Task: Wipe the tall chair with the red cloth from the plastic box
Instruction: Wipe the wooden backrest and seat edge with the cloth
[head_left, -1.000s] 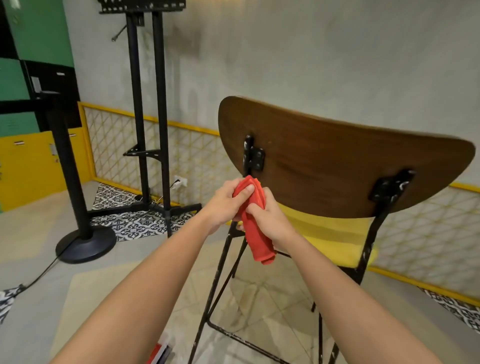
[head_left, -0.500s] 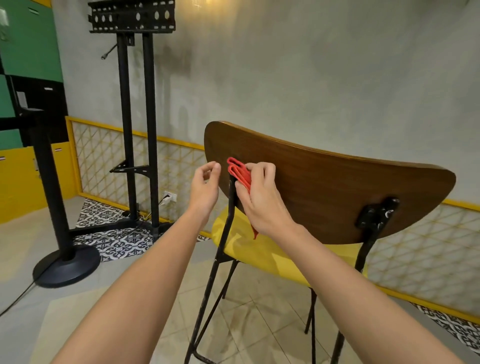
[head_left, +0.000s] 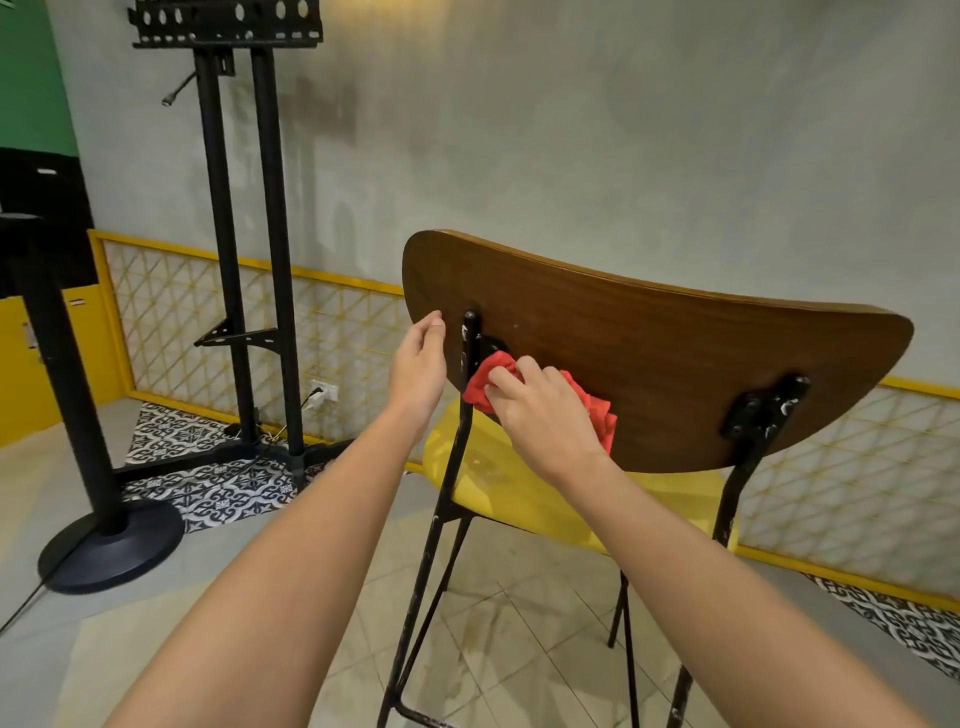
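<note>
1. While the right hand (head_left: 540, 410) presses the red cloth (head_left: 484, 387) against the rear face of the tall chair's wooden backrest (head_left: 649, 364), its fingers are curled over the bunched fabric and grip it.
2. The cloth sits low on the backrest's left part, just right of the black frame post (head_left: 470, 345) and touching it; one red end shows past the fingertips, the other past the wrist side of the hand.
3. The left hand (head_left: 418, 369) is raised beside the backrest's left edge, fingers loosely bent and holding nothing; whether its fingertips touch the wood cannot be told.
4. Below the backrest lies the chair's yellow seat (head_left: 498, 488), carried on thin black legs with chipped paint that stand on the tiled floor (head_left: 519, 623).
5. A second black bracket (head_left: 763, 410) fixes the backrest's right side to the frame.
6. To the left stand a black twin-post stand (head_left: 244, 260) and a black pole on a round base (head_left: 67, 395), with a wall socket (head_left: 324, 391) low on the wall behind.
</note>
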